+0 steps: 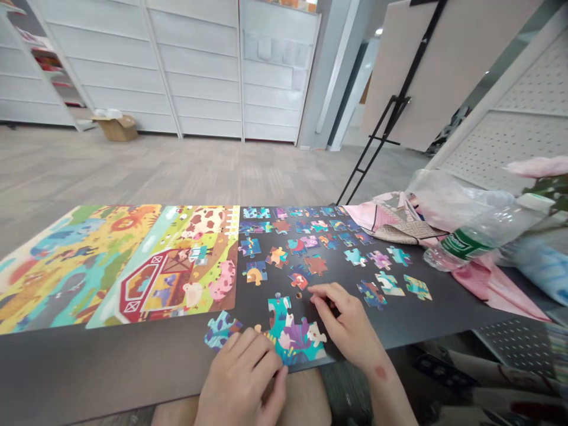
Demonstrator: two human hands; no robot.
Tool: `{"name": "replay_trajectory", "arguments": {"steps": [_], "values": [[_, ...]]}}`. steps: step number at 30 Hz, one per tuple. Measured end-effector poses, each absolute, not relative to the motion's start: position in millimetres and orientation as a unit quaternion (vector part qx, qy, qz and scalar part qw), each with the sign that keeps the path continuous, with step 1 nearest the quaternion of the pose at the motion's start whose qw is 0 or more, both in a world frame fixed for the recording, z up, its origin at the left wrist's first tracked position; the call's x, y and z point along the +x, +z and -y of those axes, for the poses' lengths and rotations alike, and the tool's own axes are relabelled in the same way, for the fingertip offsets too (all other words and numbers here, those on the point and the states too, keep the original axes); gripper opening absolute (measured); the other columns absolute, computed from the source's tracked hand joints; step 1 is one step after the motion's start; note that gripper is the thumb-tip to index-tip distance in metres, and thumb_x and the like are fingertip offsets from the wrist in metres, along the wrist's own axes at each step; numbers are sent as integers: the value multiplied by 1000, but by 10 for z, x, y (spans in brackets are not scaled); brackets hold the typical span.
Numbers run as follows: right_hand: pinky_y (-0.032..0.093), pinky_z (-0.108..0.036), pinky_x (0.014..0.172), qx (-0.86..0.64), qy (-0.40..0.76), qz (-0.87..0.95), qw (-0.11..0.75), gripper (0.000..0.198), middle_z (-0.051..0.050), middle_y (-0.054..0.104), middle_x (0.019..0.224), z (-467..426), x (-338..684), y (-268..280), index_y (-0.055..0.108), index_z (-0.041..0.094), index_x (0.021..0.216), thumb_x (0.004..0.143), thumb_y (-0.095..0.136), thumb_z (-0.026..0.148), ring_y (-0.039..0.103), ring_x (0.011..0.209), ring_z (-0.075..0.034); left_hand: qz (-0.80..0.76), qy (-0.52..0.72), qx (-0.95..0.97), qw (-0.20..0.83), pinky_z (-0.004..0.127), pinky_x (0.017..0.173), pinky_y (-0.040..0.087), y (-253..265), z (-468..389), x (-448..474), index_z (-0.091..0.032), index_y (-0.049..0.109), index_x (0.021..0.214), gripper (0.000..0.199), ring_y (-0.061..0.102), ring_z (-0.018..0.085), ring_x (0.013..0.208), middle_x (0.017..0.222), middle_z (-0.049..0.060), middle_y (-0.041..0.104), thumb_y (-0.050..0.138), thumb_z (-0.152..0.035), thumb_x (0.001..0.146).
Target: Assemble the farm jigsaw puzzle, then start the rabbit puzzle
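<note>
My left hand is at the table's front edge, its fingers curled and pressed down. A bit of an orange puzzle piece shows at its fingertips; the rest is hidden under the hand. Just left of those fingers lies a blue leaf-patterned puzzle piece. On the right side is a joined group of puzzle pieces, teal with purple leaves and a pale flower. My right hand hovers or rests beside that group, thumb and index finger apart with nothing between them. Near its index fingertip is a small round brown spot.
Several loose puzzle pieces spread across the dark table. Two picture sheets, a farm picture and an animal picture, lie on the left. A plastic bottle rests on pink cloth at the right.
</note>
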State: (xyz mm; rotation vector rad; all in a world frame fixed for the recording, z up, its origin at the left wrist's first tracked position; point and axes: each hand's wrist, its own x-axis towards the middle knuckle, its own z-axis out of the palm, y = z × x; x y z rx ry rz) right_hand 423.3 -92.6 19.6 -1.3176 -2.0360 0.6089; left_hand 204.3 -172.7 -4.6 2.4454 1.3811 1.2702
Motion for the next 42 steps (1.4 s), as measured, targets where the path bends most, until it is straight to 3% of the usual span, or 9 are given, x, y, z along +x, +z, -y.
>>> {"name": "replay_trajectory", "arguments": {"steps": [19,26,33,37,42], "values": [[51,-34,83,-506,245,771,301,25,-5,70,100,924,4232,210,69,23,112,104,45,24,65,91,-20,-444,408,797,27,34,69,36,-38,1707,2028,-21,54,76,21,54,20,73,75,1,63,51,-10,94],[51,-37,90,-463,246,817,240,24,-7,67,105,882,4043,319,70,22,111,99,51,16,63,101,-22,-386,378,842,-14,36,87,39,-73,1644,2031,-25,68,108,16,61,21,93,107,-3,74,57,-26,97],[50,-38,93,-452,236,831,221,37,-7,64,107,902,3847,334,69,22,106,95,39,2,59,104,-22,-365,355,859,-53,34,74,36,-122,1568,2023,-27,69,103,13,56,20,88,104,-6,72,70,-32,90],[49,-35,88,-470,272,802,246,24,-4,65,100,911,3817,362,61,21,96,94,43,5,60,96,-20,-358,362,859,-53,34,71,34,-116,1549,2023,-27,69,99,11,55,20,87,102,-7,72,71,-33,90],[47,-27,66,-461,417,709,334,8,3,61,76,851,3806,317,61,21,95,95,53,23,56,67,-14,-354,371,856,-61,33,72,35,-111,1549,2017,-28,70,101,13,54,19,88,102,-7,72,71,-37,92]]}}
